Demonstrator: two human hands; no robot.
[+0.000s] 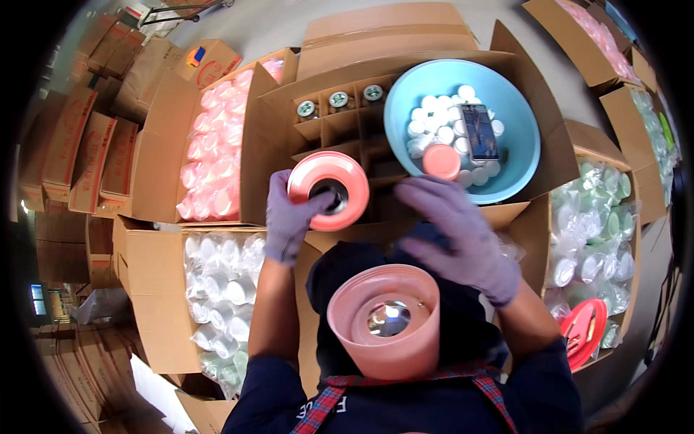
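My left hand, in a pale purple glove, grips a pink ring-shaped collar with a dark, metal-edged hole in its middle. Its thumb reaches into the hole. My right hand, gloved alike and somewhat blurred, is open with fingers apart, holding nothing, just below the blue basin. Upright at my lap stands a pink cylindrical vessel with a shiny, rounded metal piece inside. White round caps, a larger pink cap and a phone are in the basin.
Ahead, a divided carton holds several jars with green-and-white tops. Cartons of wrapped pink parts, white parts and pale green parts flank me. A red tray with small items lies at right. Stacked cartons stand far left.
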